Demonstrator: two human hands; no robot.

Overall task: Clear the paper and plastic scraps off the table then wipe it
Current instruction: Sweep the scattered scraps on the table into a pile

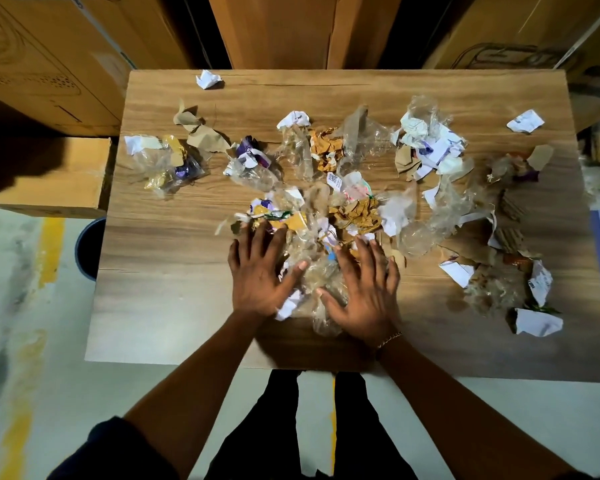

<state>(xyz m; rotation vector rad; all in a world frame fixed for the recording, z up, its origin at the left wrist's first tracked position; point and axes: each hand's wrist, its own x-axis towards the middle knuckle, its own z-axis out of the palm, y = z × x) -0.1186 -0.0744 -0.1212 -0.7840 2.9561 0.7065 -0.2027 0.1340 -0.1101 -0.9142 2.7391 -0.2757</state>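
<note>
Wood-grain bench [174,306] fills the middle of the frame, strewn with paper and plastic scraps [347,188].

Both hands at lower centre, palms down.
- Left hand [257,271]: fingers straight and spread, tips on coloured wrappers, thumb reaching onto clear film.
- Right hand [364,289]: also spread flat, lying over crumpled clear film. Thin bracelet [390,338] at the wrist.
- Neither hand pinches or grips anything.

Between the two hands: a heap of clear plastic [317,271], touched on either side by the thumbs. A white paper bit [288,306] pokes out at the heap's near edge, just beside the left hand.

Beyond the fingertips, toward the top of the frame:
- crumpled brown paper [326,147], centre
- clear bag with gold and purple wrappers [167,164], left, well apart from the hands
- white paper ball [208,79], alone, upper left by the far edge
- white slip [525,121], upper right
- folded white sheet [537,322], lower right

Cardboard boxes [49,64] line the top of the frame. Dark round bin [89,247] stands on the floor at the bench's left edge.
</note>
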